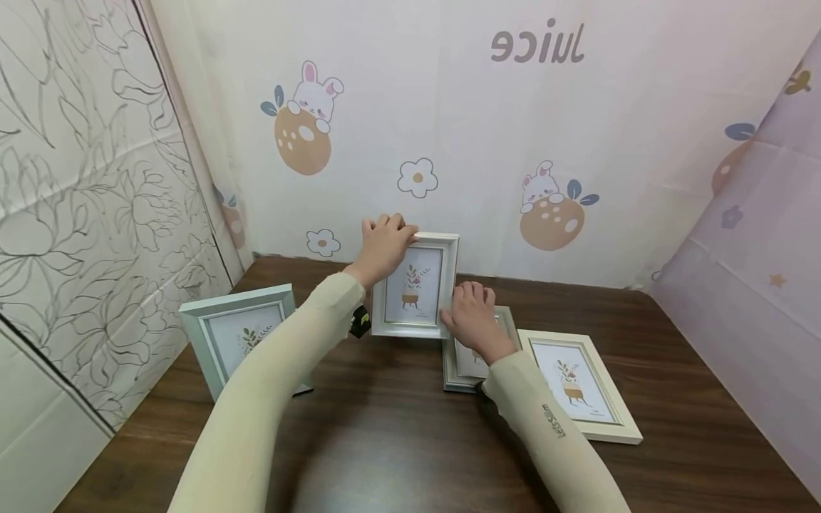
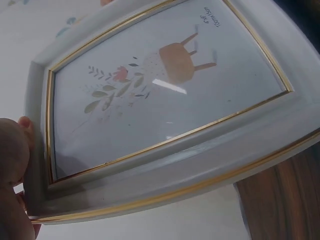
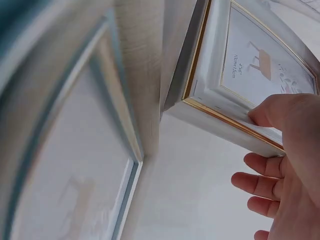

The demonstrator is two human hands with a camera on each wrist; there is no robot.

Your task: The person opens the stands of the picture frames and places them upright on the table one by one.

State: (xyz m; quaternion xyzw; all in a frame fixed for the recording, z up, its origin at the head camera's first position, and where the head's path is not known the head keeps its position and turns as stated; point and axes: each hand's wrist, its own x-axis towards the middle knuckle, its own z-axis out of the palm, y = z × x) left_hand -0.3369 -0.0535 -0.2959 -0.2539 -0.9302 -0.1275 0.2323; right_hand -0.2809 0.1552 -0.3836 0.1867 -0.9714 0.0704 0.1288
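A white picture frame point(image 1: 420, 281) with gold inner lines stands upright near the back of the table, its plant print facing me. My left hand point(image 1: 383, 249) grips its upper left corner, and its fingertips show at the frame's edge in the left wrist view. At the lower right side, my right hand point(image 1: 476, 317) holds the frame, the thumb on the front and the fingers by its edge in the right wrist view. Partly hidden behind that hand is a grey-green picture frame point(image 1: 457, 383), which looms blurred at the left of the right wrist view.
A mint-green picture frame point(image 1: 234, 317) stands at the left, partly covered by my left sleeve. To the right is a cream picture frame point(image 1: 609, 377) with the same plant print. A printed curtain point(image 1: 449, 107) hangs behind the dark wooden table point(image 1: 385, 442).
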